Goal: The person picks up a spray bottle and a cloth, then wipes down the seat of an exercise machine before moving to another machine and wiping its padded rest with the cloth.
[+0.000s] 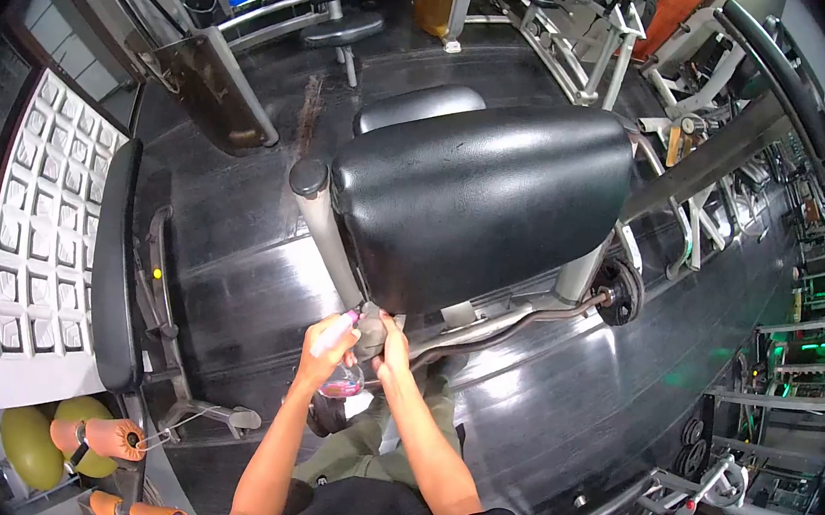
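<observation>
My left hand (323,344) is wrapped round a clear spray bottle (343,385) with a pink nozzle and some pink liquid at its bottom. Close beside it, my right hand (393,351) grips a crumpled grey-beige cloth (371,332). The bottle's nozzle is right at the cloth; whether they touch, I cannot tell. Both hands are just in front of the near edge of a large black padded bench (490,190), low over the floor. Behind the cloth rises a grey metal post (325,233) with a black cap.
A bent curl bar (515,334) with a black weight plate (620,291) lies along the bench's near side. Another upright black pad (120,267) stands at left, near green exercise balls (31,444) and orange rollers (112,439). Gym machines line the back and right.
</observation>
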`<act>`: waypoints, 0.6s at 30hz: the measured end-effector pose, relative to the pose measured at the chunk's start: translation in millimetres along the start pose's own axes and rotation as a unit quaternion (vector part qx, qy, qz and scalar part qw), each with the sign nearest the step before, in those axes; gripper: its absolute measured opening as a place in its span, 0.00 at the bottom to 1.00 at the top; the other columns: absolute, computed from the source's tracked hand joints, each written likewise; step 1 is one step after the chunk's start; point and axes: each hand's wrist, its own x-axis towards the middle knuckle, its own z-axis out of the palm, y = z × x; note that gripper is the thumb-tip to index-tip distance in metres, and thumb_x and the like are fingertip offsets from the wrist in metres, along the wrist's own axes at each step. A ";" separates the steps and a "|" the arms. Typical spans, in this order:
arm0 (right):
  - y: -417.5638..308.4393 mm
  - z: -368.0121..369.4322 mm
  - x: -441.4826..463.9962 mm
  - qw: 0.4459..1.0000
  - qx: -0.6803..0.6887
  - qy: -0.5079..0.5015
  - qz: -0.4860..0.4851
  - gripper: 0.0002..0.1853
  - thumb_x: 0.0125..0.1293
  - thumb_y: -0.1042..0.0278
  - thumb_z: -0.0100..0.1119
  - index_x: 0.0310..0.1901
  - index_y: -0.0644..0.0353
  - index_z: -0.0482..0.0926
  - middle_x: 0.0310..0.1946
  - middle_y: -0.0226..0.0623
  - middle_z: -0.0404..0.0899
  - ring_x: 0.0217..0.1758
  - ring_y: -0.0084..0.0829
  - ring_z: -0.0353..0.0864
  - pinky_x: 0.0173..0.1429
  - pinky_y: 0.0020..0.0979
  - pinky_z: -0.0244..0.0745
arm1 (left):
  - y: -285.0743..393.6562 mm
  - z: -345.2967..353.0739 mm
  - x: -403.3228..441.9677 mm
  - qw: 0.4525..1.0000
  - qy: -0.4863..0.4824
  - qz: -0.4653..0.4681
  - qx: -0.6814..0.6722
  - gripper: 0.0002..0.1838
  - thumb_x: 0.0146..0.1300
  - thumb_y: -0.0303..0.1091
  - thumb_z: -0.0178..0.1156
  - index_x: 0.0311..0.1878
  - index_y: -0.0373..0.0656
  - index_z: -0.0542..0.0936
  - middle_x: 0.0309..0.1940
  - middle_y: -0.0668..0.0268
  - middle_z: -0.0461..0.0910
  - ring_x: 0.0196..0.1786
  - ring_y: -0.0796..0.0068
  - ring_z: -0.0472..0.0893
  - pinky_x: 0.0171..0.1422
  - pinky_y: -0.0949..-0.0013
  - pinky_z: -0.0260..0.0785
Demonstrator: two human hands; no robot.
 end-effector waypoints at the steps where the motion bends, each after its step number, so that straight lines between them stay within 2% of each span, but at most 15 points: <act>1: -1.2 -1.2 0.8 1.000 0.001 0.015 0.001 0.14 0.73 0.61 0.60 0.53 0.61 0.80 0.43 0.39 0.87 0.45 0.35 0.87 0.52 0.38 0.83 | 1.5 -0.9 -0.8 1.000 0.002 0.001 -0.002 0.07 0.65 0.30 0.64 0.35 0.38 0.76 0.21 0.67 0.76 0.20 0.75 0.80 0.27 0.72 0.72; 4: -14.6 -12.2 -2.8 0.997 -0.028 0.071 -0.006 0.15 0.71 0.60 0.61 0.53 0.61 0.80 0.43 0.39 0.86 0.46 0.36 0.87 0.52 0.40 0.83 | 4.6 -6.5 -0.6 1.000 0.008 0.000 0.002 0.08 0.65 0.29 0.65 0.33 0.37 0.77 0.22 0.69 0.76 0.20 0.78 0.79 0.27 0.71 0.74; 6: -27.9 -25.1 -4.3 0.980 0.046 0.165 -0.099 0.17 0.68 0.61 0.64 0.52 0.63 0.80 0.43 0.41 0.85 0.46 0.37 0.87 0.51 0.42 0.84 | 6.2 -7.8 -2.2 1.000 0.014 -0.001 -0.001 0.08 0.66 0.29 0.65 0.33 0.37 0.77 0.22 0.68 0.76 0.20 0.78 0.79 0.27 0.71 0.74; 8: -65.8 -21.7 -18.7 0.968 0.058 0.196 -0.147 0.16 0.62 0.68 0.70 0.49 0.64 0.82 0.42 0.37 0.84 0.41 0.38 0.87 0.46 0.43 0.85 | 2.6 -9.0 -1.9 1.000 0.018 -0.003 -0.005 0.08 0.66 0.29 0.64 0.34 0.37 0.77 0.23 0.68 0.77 0.20 0.78 0.79 0.27 0.71 0.74; 10: -70.3 -30.6 -12.8 0.962 0.012 0.208 -0.177 0.17 0.62 0.68 0.70 0.51 0.64 0.82 0.44 0.37 0.84 0.43 0.35 0.85 0.48 0.40 0.83 | -4.1 -9.6 -1.2 1.000 0.004 0.006 -0.002 0.08 0.66 0.29 0.65 0.34 0.37 0.77 0.24 0.67 0.77 0.20 0.78 0.79 0.27 0.71 0.74; 12: -53.4 -25.6 -6.4 0.939 -0.030 0.236 -0.249 0.19 0.62 0.65 0.70 0.51 0.68 0.82 0.46 0.38 0.84 0.45 0.32 0.84 0.50 0.37 0.81 | -6.6 -5.7 -0.6 1.000 0.001 -0.001 -0.002 0.07 0.66 0.29 0.65 0.34 0.37 0.78 0.24 0.67 0.77 0.20 0.78 0.79 0.27 0.71 0.75; 13: -40.4 -21.4 -3.1 0.934 -0.008 0.265 -0.238 0.20 0.61 0.65 0.70 0.51 0.69 0.82 0.46 0.36 0.84 0.45 0.30 0.82 0.50 0.35 0.79 | -6.2 -4.0 -0.2 1.000 0.001 -0.009 0.001 0.07 0.65 0.29 0.66 0.35 0.37 0.78 0.24 0.67 0.77 0.20 0.79 0.79 0.27 0.72 0.75; 17: -28.2 -10.6 -7.3 0.939 0.008 0.269 -0.214 0.22 0.60 0.67 0.71 0.54 0.70 0.81 0.46 0.36 0.84 0.47 0.30 0.82 0.53 0.34 0.78 | -3.3 7.7 1.4 1.000 -0.010 -0.010 -0.005 0.08 0.65 0.29 0.67 0.34 0.38 0.77 0.23 0.69 0.76 0.20 0.79 0.78 0.28 0.72 0.75; 18: -35.3 -15.7 -10.2 0.941 -0.021 0.241 -0.236 0.22 0.60 0.68 0.71 0.54 0.69 0.81 0.46 0.35 0.84 0.47 0.30 0.83 0.53 0.34 0.78 | -5.1 8.1 2.2 1.000 -0.013 -0.011 -0.003 0.08 0.65 0.29 0.67 0.34 0.38 0.77 0.23 0.69 0.76 0.20 0.79 0.78 0.28 0.72 0.75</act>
